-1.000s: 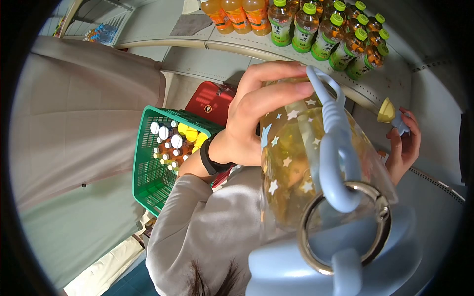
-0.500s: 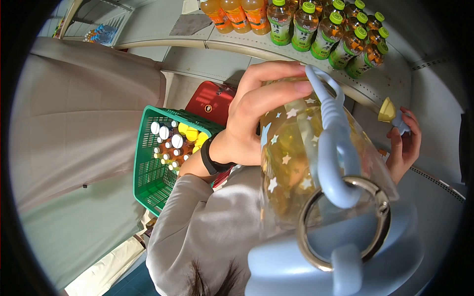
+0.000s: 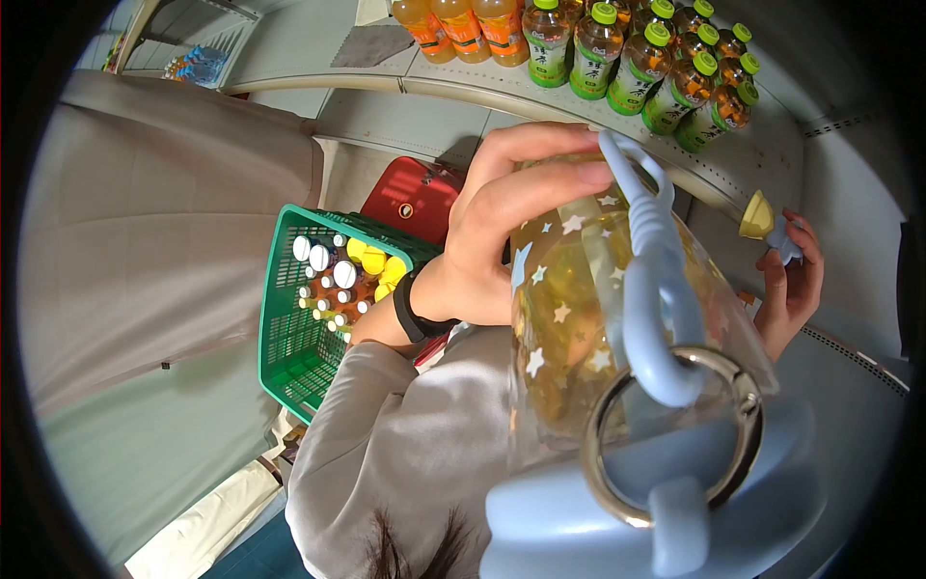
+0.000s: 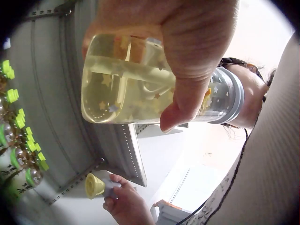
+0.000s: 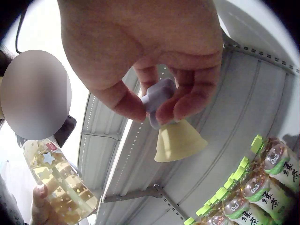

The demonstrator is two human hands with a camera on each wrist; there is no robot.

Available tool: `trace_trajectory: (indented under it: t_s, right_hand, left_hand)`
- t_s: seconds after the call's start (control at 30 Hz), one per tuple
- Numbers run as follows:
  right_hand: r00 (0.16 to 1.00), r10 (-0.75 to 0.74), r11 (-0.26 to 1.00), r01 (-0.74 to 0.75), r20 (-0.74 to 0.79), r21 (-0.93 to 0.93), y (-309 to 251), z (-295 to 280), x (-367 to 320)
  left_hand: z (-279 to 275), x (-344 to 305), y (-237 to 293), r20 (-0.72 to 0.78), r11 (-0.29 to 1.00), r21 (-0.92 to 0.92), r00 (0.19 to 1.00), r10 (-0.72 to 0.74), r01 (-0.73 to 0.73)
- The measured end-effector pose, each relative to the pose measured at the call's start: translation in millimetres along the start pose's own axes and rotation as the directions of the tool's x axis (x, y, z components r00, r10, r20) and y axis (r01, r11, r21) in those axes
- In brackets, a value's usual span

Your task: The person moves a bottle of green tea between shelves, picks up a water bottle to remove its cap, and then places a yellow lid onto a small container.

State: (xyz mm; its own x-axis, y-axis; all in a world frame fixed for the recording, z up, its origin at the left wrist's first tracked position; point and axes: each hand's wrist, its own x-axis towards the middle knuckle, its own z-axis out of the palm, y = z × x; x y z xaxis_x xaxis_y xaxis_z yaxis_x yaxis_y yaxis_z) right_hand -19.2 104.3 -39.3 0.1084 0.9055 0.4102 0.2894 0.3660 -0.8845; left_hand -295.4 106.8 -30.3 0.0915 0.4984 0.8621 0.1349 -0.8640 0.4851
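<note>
My left hand (image 3: 473,256) grips a clear drink bottle (image 3: 555,338) with a white star print and yellowish liquid inside. The left wrist view shows its thumb and palm round the bottle's side, the bottle tilted with its blue collar (image 4: 236,96) right at the person's face. From the neck hang a light blue strap loop (image 3: 651,328) and a metal ring (image 3: 598,482), close to the head camera. Off to the right, my right hand (image 3: 796,289) pinches a lavender-blue cap (image 5: 161,96) by its body, a yellow cone (image 5: 180,143) sticking out below the fingertips.
A green basket (image 3: 280,338) of small bottles with white and yellow caps is at the left, near a red container (image 3: 400,207). Green tea bottles (image 3: 632,82) and orange drink bottles (image 3: 463,29) stand on the shelf (image 3: 367,82). A beige cloth (image 3: 183,241) hangs at the far left.
</note>
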Motion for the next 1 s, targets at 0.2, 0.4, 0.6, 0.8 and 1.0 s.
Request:
trace_trajectory:
  t_s: [0.2, 0.4, 0.6, 0.8, 1.0]
  right_hand:
    - [1.000, -0.018, 1.000, 0.019, 0.011, -0.025, 2, -1, 1]
    - [0.999, -0.041, 0.998, 0.040, -0.013, -0.055, 0, 3, -1]
    - [0.998, -0.004, 1.000, 0.004, 0.058, 0.001, -1, 0, -1]
    - [0.999, 0.001, 1.000, -0.003, 0.053, 0.031, -1, -2, -2]
    - [0.998, -0.006, 0.999, 0.003, 0.057, 0.047, 5, -1, -3]
  left_hand:
    - [-3, -12, -2, 0.003, 0.994, -0.056, 0.996, -0.094, 0.094]
    - [-20, -21, 0, 0.098, 0.976, -0.021, 0.972, -0.214, 0.217]
    - [-36, -33, 6, 0.113, 0.447, -0.080, 0.453, -0.884, 0.891]
    - [-39, -53, -8, -0.002, 0.603, -0.235, 0.620, -0.785, 0.763]
    - [-44, -42, -10, -0.008, 0.468, -0.358, 0.499, -0.867, 0.808]
